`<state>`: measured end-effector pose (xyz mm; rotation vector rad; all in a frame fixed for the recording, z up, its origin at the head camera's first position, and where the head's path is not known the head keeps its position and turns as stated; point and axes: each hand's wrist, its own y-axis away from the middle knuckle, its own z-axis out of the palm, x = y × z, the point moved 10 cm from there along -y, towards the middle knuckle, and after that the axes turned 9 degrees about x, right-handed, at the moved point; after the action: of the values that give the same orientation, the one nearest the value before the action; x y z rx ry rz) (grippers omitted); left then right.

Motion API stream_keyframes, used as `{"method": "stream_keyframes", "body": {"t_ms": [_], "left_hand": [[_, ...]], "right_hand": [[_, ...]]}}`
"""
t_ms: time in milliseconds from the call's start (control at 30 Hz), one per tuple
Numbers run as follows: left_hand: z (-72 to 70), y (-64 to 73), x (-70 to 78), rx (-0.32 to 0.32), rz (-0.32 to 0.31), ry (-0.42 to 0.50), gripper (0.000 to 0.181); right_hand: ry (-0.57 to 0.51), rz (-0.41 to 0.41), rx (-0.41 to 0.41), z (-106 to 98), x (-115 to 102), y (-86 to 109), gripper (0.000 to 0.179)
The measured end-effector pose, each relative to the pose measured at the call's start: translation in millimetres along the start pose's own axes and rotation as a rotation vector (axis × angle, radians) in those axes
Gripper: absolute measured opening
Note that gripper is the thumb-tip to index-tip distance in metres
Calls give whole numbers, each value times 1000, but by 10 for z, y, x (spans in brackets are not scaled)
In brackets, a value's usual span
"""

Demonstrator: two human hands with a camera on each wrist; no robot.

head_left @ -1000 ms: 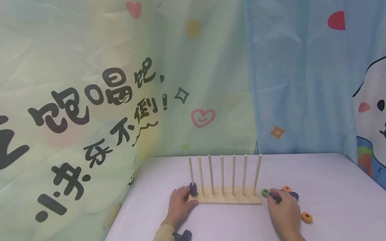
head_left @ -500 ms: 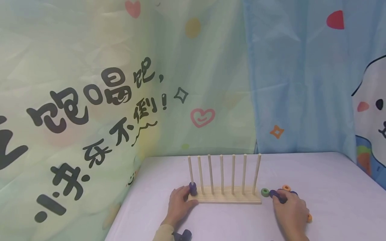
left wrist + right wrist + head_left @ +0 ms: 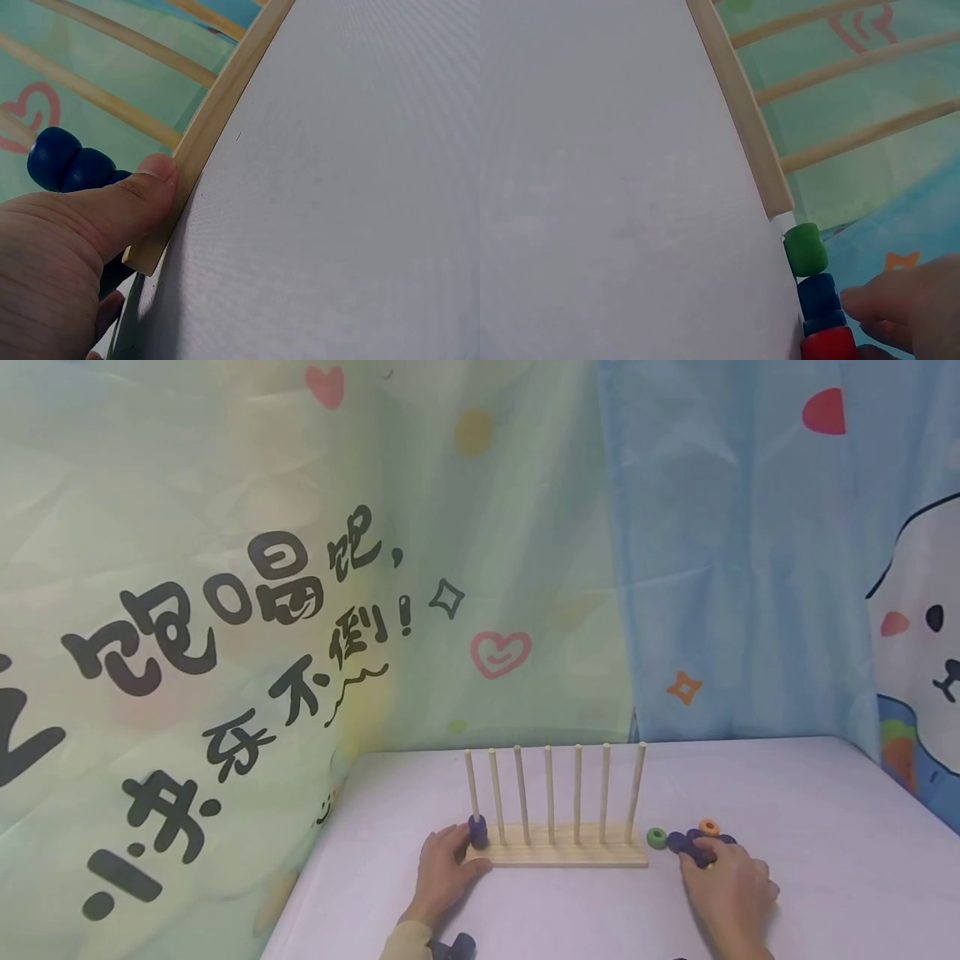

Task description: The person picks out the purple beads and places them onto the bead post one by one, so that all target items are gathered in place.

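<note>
A wooden peg stand (image 3: 558, 857) with several upright pegs is on the table, and stacked purple beads (image 3: 477, 832) sit on its leftmost peg. My left hand (image 3: 442, 872) grips the stand's left end, thumb along the front edge of the base (image 3: 201, 142) and fingers behind. The stacked beads look dark blue in the left wrist view. Right of the stand, my right hand (image 3: 731, 889) has thumb and forefinger around a purple bead (image 3: 699, 857) low at the table. Beside it are another purple bead (image 3: 677, 842) and a green bead (image 3: 657, 837).
An orange bead (image 3: 708, 827) lies just behind my right hand. In the right wrist view, a red bead (image 3: 829, 345) is close to the fingers, in line with a blue bead (image 3: 819, 295). A dark object (image 3: 459, 947) shows by the left sleeve. A printed curtain (image 3: 495, 568) hangs behind the table.
My right hand has shifted right, away from the green bead, and its fingers are at the purple beads. The orange bead at the front right is now covered by the hand. My left hand stays put.
</note>
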<state>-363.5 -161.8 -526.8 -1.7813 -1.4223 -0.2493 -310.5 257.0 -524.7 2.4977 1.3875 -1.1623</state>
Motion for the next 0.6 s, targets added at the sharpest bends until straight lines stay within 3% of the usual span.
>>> {"method": "stream_keyframes", "body": {"t_ms": [133,400,600], "left_hand": [[-9,2,14,12,14,2,60],[11,-1,-17,-7,-28,0,59],[-6,1,11,2,-6,7,58]], "right_hand": [[24,2,-3,0,17,8,39],[76,-17,-12,13,7,10,40],[80,-45,-8,30,-11,20,38]]}}
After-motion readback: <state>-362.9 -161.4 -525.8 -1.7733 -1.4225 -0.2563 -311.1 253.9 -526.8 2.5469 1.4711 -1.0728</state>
